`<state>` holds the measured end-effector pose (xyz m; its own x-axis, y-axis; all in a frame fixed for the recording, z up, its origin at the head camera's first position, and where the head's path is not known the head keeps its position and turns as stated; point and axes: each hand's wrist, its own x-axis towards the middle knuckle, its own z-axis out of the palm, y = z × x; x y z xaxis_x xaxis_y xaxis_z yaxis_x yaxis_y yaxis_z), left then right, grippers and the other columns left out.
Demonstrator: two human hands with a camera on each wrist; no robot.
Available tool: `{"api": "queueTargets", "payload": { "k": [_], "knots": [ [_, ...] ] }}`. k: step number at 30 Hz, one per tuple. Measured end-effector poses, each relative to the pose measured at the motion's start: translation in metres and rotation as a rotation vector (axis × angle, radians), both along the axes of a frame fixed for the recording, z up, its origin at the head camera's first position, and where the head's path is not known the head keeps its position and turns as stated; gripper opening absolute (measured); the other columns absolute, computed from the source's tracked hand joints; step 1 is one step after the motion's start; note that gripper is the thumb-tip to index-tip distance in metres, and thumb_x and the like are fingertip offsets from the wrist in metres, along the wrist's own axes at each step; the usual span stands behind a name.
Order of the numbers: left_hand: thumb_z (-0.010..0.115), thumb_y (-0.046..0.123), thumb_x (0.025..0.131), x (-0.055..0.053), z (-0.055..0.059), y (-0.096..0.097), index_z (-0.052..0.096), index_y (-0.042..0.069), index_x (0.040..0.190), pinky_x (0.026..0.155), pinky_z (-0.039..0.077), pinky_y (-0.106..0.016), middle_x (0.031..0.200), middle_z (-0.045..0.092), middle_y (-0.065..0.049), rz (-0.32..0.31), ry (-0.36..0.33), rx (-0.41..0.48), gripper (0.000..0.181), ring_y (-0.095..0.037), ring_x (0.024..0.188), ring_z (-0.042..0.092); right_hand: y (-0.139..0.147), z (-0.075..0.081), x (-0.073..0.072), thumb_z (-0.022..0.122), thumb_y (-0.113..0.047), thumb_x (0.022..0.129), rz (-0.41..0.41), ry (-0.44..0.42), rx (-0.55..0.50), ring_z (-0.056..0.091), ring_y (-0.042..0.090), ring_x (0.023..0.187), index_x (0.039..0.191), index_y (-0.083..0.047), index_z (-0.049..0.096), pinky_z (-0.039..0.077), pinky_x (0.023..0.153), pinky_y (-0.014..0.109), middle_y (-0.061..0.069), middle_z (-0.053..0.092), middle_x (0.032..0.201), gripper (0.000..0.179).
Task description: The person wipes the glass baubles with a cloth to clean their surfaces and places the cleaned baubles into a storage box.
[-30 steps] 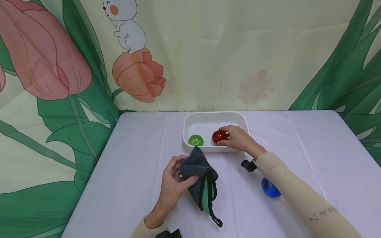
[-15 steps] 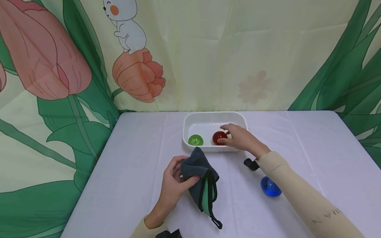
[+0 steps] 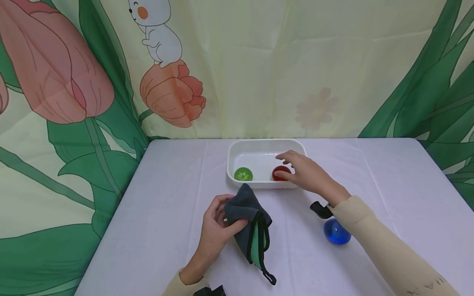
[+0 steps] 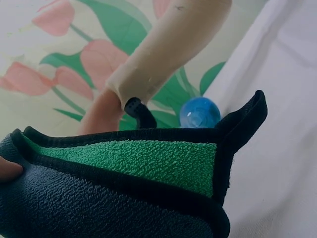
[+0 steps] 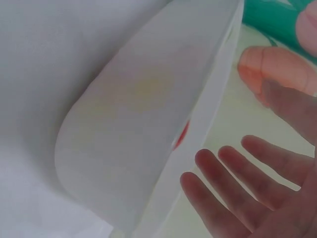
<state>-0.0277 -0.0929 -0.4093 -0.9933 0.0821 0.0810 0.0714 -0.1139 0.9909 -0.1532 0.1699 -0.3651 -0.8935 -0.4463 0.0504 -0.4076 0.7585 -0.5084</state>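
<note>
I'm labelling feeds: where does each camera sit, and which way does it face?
Head: worn on the head, facing forward and down at tray, cloth and blue ball; left hand and right hand show.
Left wrist: on that wrist, facing across the cloth; one left digit's tip and right sleeve show.
Right wrist: on that wrist, facing the tray's outer side; fingers show.
Head and left wrist share the cloth and blue ball.

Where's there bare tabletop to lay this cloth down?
Bare tablecloth lies left of the tray and left hand, and right of the right forearm. It's crowded between the tray and the cloth, and around the blue ball beside that forearm.
</note>
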Motion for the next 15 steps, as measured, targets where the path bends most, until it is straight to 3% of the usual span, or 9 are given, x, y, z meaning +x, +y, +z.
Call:
{"api": "queueTargets", "payload": {
  "k": [10,15],
  "knots": [
    [0.077,-0.007,0.077,0.001,0.000,-0.004,0.053,0.003,0.127,0.083,0.059,-0.030,0.121,0.063,-0.019,-0.006,0.022,-0.007,0.057,-0.019,0.100,0.065,0.016,0.018,0.028,0.076,-0.025,0.088,0.022,0.042,0.016,0.063,0.029,0.101,0.130,-0.007,0.060,0.057,0.084,0.047,0.013,0.063,0.123,0.049],
    [0.077,-0.008,0.076,0.003,-0.001,-0.007,0.053,0.003,0.127,0.083,0.058,-0.030,0.121,0.064,-0.018,0.007,0.004,-0.014,0.058,-0.019,0.101,0.065,0.028,0.019,0.043,0.079,-0.026,0.086,0.058,0.081,-0.004,0.064,0.024,0.102,0.129,-0.013,0.061,0.058,0.084,0.043,0.002,0.065,0.117,0.048]
  ]
}}
